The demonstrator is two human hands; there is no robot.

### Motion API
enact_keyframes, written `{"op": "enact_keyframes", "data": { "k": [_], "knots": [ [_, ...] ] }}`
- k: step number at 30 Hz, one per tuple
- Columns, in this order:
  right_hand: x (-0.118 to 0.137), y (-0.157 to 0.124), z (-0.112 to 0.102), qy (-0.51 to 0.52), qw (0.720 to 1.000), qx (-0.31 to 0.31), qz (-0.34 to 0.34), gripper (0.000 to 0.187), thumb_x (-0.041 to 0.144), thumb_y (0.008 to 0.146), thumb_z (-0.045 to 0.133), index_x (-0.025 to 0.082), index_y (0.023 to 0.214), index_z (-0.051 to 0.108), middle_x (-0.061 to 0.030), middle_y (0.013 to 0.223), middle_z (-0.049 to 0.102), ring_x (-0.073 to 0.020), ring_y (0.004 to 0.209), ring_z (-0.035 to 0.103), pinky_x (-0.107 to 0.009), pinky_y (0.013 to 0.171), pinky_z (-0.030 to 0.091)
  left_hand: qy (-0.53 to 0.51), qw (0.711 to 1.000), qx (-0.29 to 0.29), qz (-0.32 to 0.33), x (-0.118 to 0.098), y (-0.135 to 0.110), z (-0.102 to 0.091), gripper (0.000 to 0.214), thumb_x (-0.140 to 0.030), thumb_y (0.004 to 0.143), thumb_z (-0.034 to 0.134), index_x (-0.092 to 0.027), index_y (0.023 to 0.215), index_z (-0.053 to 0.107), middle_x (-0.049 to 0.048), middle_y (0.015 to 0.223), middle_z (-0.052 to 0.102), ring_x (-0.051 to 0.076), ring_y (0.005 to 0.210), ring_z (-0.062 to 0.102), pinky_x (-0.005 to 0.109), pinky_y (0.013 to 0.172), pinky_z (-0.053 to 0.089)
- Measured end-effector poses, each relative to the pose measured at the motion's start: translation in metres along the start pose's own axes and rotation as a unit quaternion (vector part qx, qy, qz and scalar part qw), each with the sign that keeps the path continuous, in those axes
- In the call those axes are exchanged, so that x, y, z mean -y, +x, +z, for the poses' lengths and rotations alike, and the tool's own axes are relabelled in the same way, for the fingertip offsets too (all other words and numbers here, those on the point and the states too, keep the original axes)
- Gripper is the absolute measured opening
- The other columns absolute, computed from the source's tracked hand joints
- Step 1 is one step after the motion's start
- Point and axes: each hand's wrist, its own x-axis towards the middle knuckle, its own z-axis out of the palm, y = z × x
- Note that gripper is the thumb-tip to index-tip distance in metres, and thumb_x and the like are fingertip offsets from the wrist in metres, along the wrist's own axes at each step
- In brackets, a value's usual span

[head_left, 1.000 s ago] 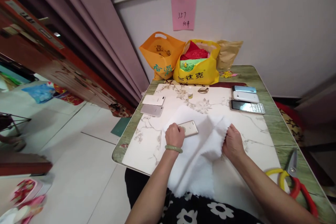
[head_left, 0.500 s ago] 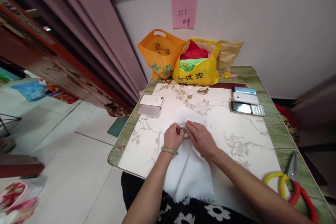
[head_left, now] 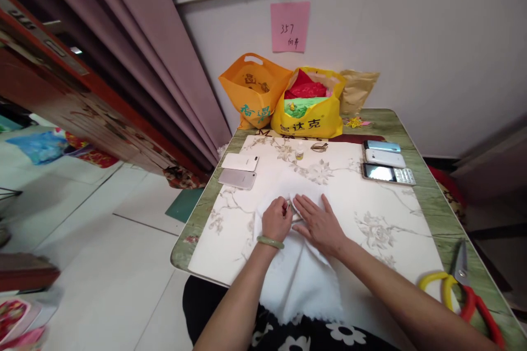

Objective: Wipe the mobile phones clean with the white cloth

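A white cloth (head_left: 296,279) with a frayed lower edge lies on the table in front of me and hangs over onto my lap. My left hand (head_left: 276,219), with a green bangle at the wrist, is closed at the upper part of the cloth. Its fingers pinch something small and dark that I cannot make out. Flat on the cloth beside it is my right hand (head_left: 321,226), fingers stretched and thumb apart. A pale, narrow edge of something shows between the hands; the rest of it is hidden.
Two phones (head_left: 237,178) lie at the left and several more (head_left: 387,173) at the right. Large scissors (head_left: 461,279) with yellow and red handles rest near my right forearm. Behind are a small bottle (head_left: 300,152), glasses (head_left: 319,147), an orange bag (head_left: 255,93) and a yellow bag (head_left: 308,125).
My right hand has opened out, its fingers and thumb spreading flatter over the cloth. My left hand stays closed beside it. The whole view has shifted slightly.
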Motion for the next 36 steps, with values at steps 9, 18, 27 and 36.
{"op": "enact_keyframes", "data": {
  "k": [9, 18, 27, 36],
  "knots": [
    [0.003, -0.031, -0.005, -0.013, 0.997, -0.005, -0.075, 0.087, 0.071, 0.088, 0.035, 0.017, 0.153, 0.013, -0.0135, 0.153, 0.031, -0.0302, 0.141, 0.03, -0.059, 0.115, -0.003, 0.001, 1.0, 0.027, 0.014, 0.004, 0.0, -0.004, 0.01, -0.023, 0.086, 0.047, -0.023, 0.076, 0.049, -0.0005, 0.076, 0.057, 0.015, 0.072, 0.054, 0.026, 0.068, 0.039],
    [-0.002, 0.006, 0.001, -0.02, 0.999, -0.003, 0.026, 0.075, 0.063, 0.094, 0.026, 0.018, 0.153, 0.017, -0.0135, 0.153, 0.032, -0.0302, 0.141, 0.03, -0.062, 0.113, 0.003, 0.018, 0.999, 0.02, 0.021, 0.003, -0.001, -0.002, 0.01, -0.022, 0.087, 0.046, -0.023, 0.078, 0.047, 0.0, 0.078, 0.056, 0.016, 0.073, 0.054, 0.027, 0.067, 0.038],
    [0.001, -0.019, -0.002, -0.021, 1.0, -0.005, 0.007, 0.079, 0.066, 0.093, 0.027, 0.014, 0.152, 0.018, -0.0131, 0.154, 0.028, -0.029, 0.141, 0.03, -0.059, 0.114, -0.005, 0.034, 0.998, 0.022, 0.047, 0.004, -0.003, -0.002, 0.009, -0.021, 0.089, 0.043, -0.023, 0.081, 0.047, 0.0006, 0.082, 0.056, 0.016, 0.075, 0.054, 0.026, 0.068, 0.038],
    [0.008, -0.036, -0.003, -0.042, 0.999, -0.001, -0.017, 0.086, 0.067, 0.091, 0.03, 0.008, 0.152, 0.017, -0.0172, 0.155, 0.024, -0.0312, 0.144, 0.021, -0.06, 0.115, -0.005, 0.02, 0.998, 0.015, 0.055, 0.005, -0.004, 0.001, 0.009, -0.022, 0.089, 0.044, -0.023, 0.08, 0.045, 0.0, 0.081, 0.054, 0.016, 0.073, 0.052, 0.027, 0.067, 0.038]
  ]
}}
